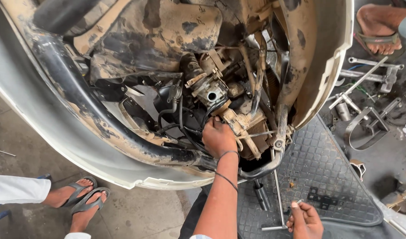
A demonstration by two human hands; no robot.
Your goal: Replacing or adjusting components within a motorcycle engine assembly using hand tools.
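Head view, looking down, is filled by the open underside of a white-bodied scooter (331, 40), its mud-caked frame and black steel tubing (79, 97) exposed. The left hand (218, 137) is reached up into the engine bay and is closed around the black rubber hoses (185, 128) just below the grimy grey metal carburettor (209, 90); the fingers are curled inward, though exactly which hose or fitting is pinched cannot be told. The right hand (305, 219) is held low over the black chequered rubber floor mat (318, 172) and is closed on the thin silver T-handle wrench (279, 199), whose shaft stands nearly upright beside a black cylindrical socket (261, 194).

The carburettor is judged to be a small, dense, rigid casting, greasy and therefore slippery, with delicate linkages that should not be gripped; its body is the safer place to be held. The hoses are judged soft and pliable, best taken near their ends. The wrench is light and stiff, and is well held at its crossbar.

Loose silver spanners and metal brackets (367, 75) are scattered on the stained concrete floor at the right. Sandalled feet of other people (83, 194) are seen at the lower left and upper right.
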